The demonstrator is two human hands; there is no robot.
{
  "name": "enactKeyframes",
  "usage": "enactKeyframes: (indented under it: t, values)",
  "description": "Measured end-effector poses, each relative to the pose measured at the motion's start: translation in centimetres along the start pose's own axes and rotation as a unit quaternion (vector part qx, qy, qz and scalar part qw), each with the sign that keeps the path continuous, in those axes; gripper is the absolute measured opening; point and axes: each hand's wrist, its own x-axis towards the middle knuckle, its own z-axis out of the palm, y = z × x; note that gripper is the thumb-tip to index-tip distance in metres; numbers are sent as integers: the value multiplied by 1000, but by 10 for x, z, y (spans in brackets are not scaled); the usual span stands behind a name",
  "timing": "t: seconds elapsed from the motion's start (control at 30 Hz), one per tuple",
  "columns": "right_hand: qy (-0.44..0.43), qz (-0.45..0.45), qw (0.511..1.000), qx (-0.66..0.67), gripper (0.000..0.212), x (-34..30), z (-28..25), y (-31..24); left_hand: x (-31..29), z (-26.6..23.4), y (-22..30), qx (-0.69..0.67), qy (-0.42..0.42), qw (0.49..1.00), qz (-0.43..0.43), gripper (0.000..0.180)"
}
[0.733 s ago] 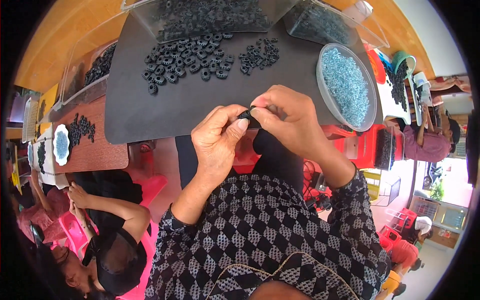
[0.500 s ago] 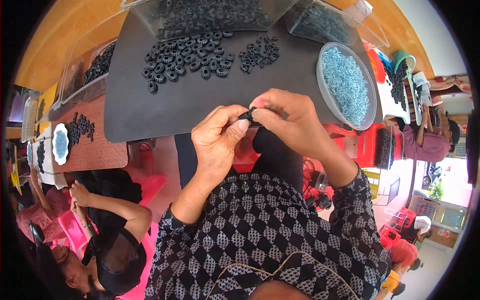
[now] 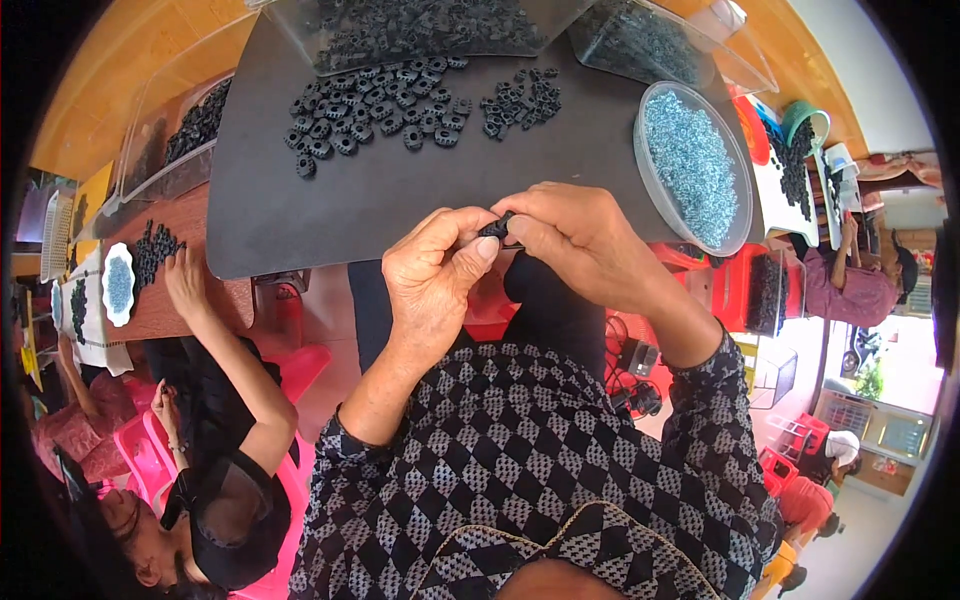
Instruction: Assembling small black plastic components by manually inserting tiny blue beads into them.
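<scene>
Between my two hands, just above the table's near edge, is a small black plastic part (image 3: 495, 229). My left hand (image 3: 437, 275) pinches it between thumb and fingertips. From the other side my right hand (image 3: 580, 240) grips its end with thumb and forefinger, and the fingertips hide much of it. Farther off on the dark table (image 3: 400, 215) lies a pile of black ridged plastic pieces (image 3: 375, 105). Next to that is a smaller heap of little black parts (image 3: 520, 103). A round clear tub (image 3: 742, 190) at the right holds small shiny bluish pieces (image 3: 690, 165).
Clear bins of black parts (image 3: 420, 35) and of greyish parts (image 3: 640, 45) stand at the far edge. At left, a co-worker's hand (image 3: 185, 280) touches black pieces on a brown table (image 3: 205, 305), near a white dish (image 3: 108, 290). Pink chairs (image 3: 300, 370) and cables (image 3: 625, 370) lie lower down.
My hands have barely moved, still pinching the black part, which has turned slightly. The co-worker at left has stretched an arm out to the black pieces on the brown table.
</scene>
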Motion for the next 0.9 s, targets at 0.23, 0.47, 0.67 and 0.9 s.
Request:
enactKeyframes:
  t: [0.23, 0.47, 0.67, 0.9]
  values:
    - [-32, -43, 995, -85, 17, 2, -2, -1, -1, -2, -2, 19, -6, 1000, 9, 18]
    - [-110, -51, 987, -103, 18, 3, -11, 3, -3, -1, 0, 2, -29, 999, -17, 19]
    - [-71, 88, 990, 80, 25, 4, -7, -5, -3, -5, -3, -83, -32, 992, -95, 19]
    - [-61, -54, 994, -68, 19, 4, 0, 8, -5, -4, -6, -31, -6, 997, -73, 20]
